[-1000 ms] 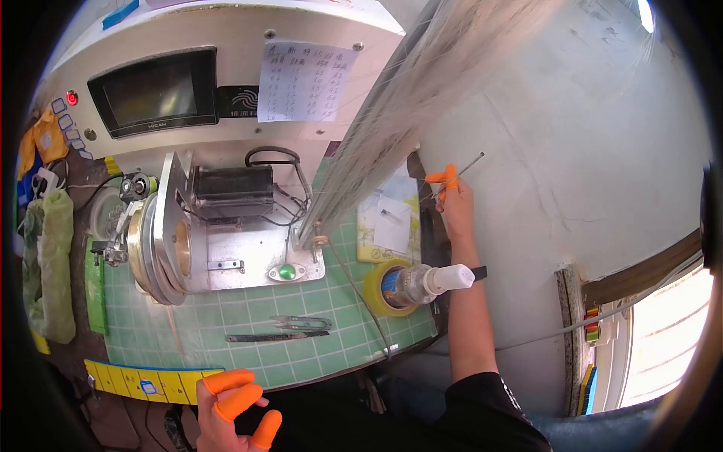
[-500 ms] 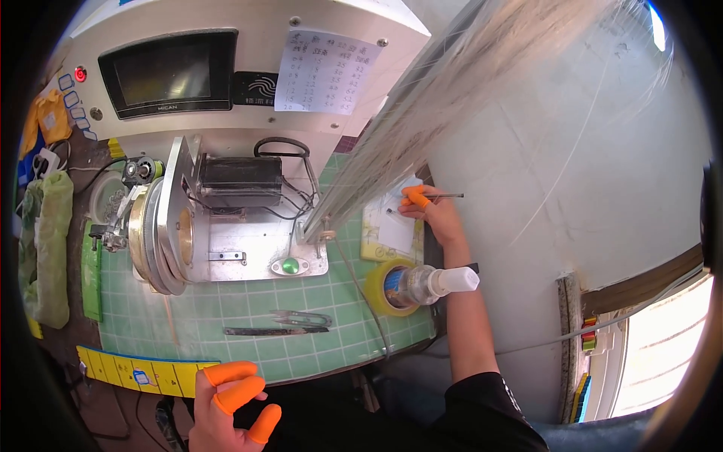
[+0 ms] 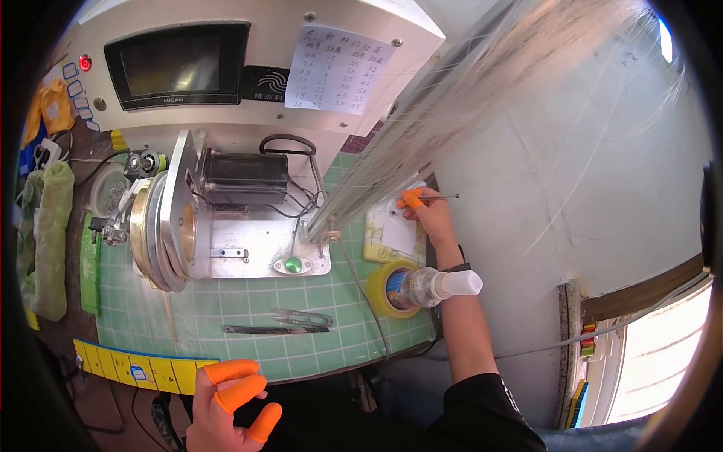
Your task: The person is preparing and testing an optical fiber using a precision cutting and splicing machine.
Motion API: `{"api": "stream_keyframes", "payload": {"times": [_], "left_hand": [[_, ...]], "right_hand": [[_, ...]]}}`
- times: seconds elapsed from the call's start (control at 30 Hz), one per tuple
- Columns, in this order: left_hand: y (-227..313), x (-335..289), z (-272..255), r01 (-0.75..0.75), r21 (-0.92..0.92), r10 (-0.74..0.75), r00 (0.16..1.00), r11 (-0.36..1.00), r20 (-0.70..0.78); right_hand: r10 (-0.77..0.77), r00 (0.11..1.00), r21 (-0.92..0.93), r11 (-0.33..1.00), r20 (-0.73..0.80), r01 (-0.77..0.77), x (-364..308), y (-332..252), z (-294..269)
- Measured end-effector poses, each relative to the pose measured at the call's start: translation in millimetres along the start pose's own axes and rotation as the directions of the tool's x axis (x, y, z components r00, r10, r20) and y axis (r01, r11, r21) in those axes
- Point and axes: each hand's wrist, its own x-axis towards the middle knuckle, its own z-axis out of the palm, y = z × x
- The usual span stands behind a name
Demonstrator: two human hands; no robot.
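My right hand (image 3: 431, 215), orange covers on its fingertips, reaches out over a white paper (image 3: 399, 230) on a yellow patterned pad (image 3: 374, 242). Its fingers pinch a thin dark rod (image 3: 449, 196); its other end is hidden, so I cannot tell its kind. Small dark specks lie on the paper. At the near table edge, by a yellow segmented strip (image 3: 143, 368), my left hand (image 3: 226, 407) is half curled. Orange covers sit on several of its fingertips; the fingers are apart, and nothing shows between them.
A machine with wheels (image 3: 162, 233) and a green button (image 3: 293, 264) stands at centre left. Thread snips (image 3: 301, 317) and a dark flat blade (image 3: 275, 330) lie on green tiles. A bottle (image 3: 433, 286) and tape roll (image 3: 384, 290) sit beside my right forearm. Pale strands (image 3: 452, 113) hang above.
The view has shifted slightly. My right hand stays over the paper with the rod, its wrist turned a little. My left hand keeps the same pose.
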Motion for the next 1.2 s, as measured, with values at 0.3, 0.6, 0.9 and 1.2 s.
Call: {"api": "stream_keyframes", "payload": {"times": [0.3,0.6,0.9,1.2], "left_hand": [[-0.9,-1.0,-1.1,0.016,-0.015,-0.016,1.000,1.000,0.002],[-1.7,-2.2,-2.8,-0.002,0.001,0.002,1.000,1.000,-0.015],[-3.4,-2.5,-4.0,-0.023,0.026,0.023,1.000,0.999,-0.003],[-2.9,-2.8,-2.5,-0.005,0.001,0.005,1.000,1.000,-0.017]], "right_hand": [[0.019,1.000,-0.073,0.997,-0.012,-0.020,0.3,-0.8,-1.1],[-0.002,1.000,-0.060,0.998,-0.012,0.002,0.2,-0.1,1.7],[-0.002,1.000,-0.010,1.000,-0.004,0.002,0.7,-0.4,2.7],[0.013,0.999,0.021,1.000,-0.040,-0.013,3.6,5.9,-0.6]]}}
